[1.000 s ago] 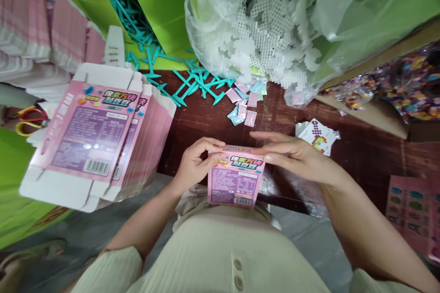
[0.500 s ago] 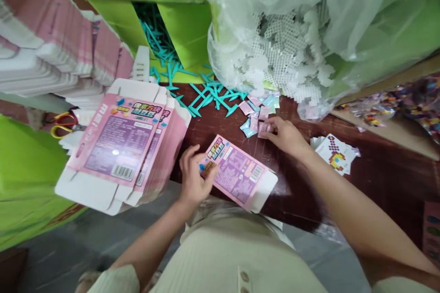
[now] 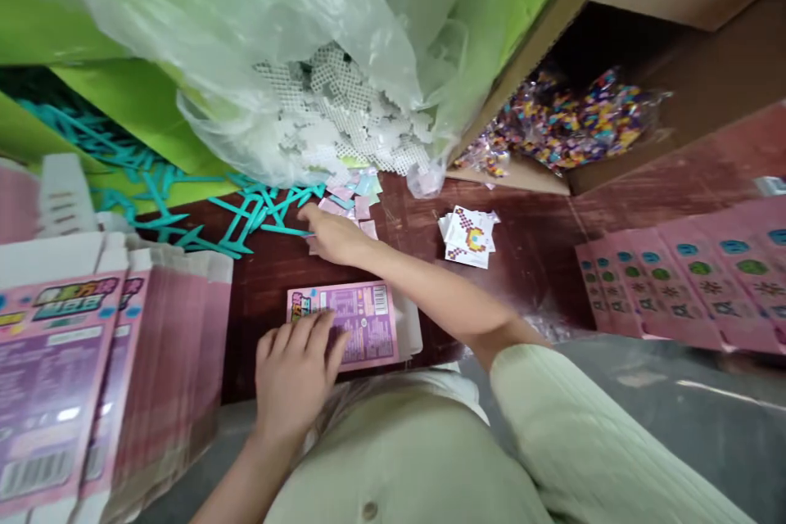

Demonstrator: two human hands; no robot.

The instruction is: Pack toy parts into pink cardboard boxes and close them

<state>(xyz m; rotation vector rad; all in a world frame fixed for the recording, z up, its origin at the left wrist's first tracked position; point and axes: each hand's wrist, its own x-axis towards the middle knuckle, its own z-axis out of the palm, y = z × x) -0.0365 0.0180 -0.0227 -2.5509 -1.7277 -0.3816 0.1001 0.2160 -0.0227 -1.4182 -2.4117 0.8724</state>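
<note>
My left hand [image 3: 298,372] lies on the left end of a flat pink and purple box [image 3: 368,327], fingers stretched over its printed face, not wrapped round it. An unfolded white flap shows at the box's right end. My right hand [image 3: 337,237] reaches across above the box, its fingers bent together beside the teal hammer-shaped sticks [image 3: 246,213]. Whatever its fingertips hold, if anything, is hidden. Small pink and blue packets [image 3: 362,205] lie partly behind that hand. Farther right sits a small stack of white cards [image 3: 472,237] with a pixel picture.
A stack of pink boxes [image 3: 178,344] fills the left side. Behind the table, a plastic bag [image 3: 246,123] holds white grid pieces [image 3: 350,115]. At the right stand a carton with bags of coloured beads [image 3: 571,123] and a row of pink boxes [image 3: 688,278].
The view has swung to the right. My right hand has moved left from the packets to the teal sticks. My left hand stays at the box's left end, its fingers now flatter.
</note>
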